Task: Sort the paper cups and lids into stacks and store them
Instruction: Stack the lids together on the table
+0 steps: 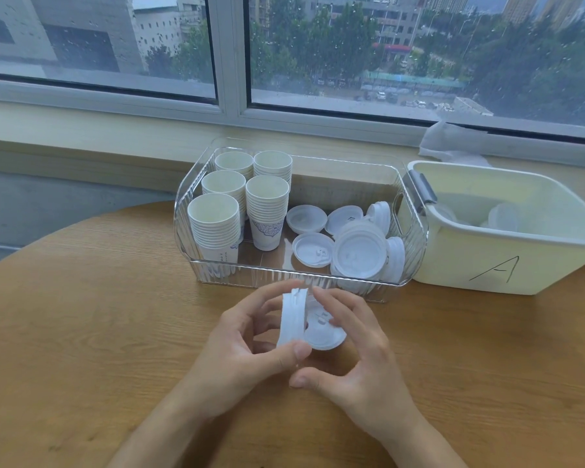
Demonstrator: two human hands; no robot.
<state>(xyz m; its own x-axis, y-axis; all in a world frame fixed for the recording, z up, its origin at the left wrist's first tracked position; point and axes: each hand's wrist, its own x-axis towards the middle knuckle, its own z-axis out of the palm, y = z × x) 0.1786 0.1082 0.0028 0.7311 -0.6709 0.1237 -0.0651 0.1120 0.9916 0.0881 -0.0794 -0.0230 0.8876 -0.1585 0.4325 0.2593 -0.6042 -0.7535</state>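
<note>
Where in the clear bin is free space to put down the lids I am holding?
In the clear bin, the floor is bare at the back, behind the loose lids and right of the cup stacks. The front right corner is crowded with lids; the left side is full of cups.

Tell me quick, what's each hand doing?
Left hand: holding a small stack of lids on edge.
Right hand: fingers curled around a single lid.

Cream bin [487, 265]: right end cut off by frame edge; contents blurred, unidentifiable. Clear bin [301, 276]: ribbed near wall obscures bases of cup stacks [217, 228].
</note>
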